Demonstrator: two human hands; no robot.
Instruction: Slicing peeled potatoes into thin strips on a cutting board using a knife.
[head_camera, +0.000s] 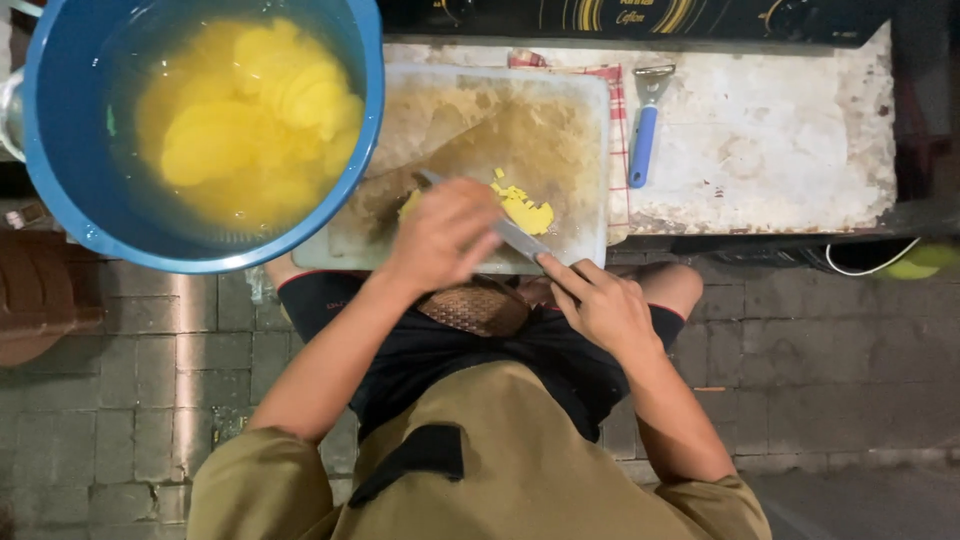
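Two hands worked at a stained white cutting board (560, 110). Left hand (445, 235), fingers curled and pressed together, covered something on the board; what it pinched, cannot tell. Right hand (600, 305) at 4 o'clock of the left, fingers wrapped round a knife (515, 237) handle, blade running under the left hand. Yellow scraps (522, 208) lay on the board just beside the blade. Blue bucket (70, 130) at 10 o'clock held water and yellow slices (250, 110). Blue-handled peeler (645, 125) lay at 2 o'clock on a worn slab (770, 140).
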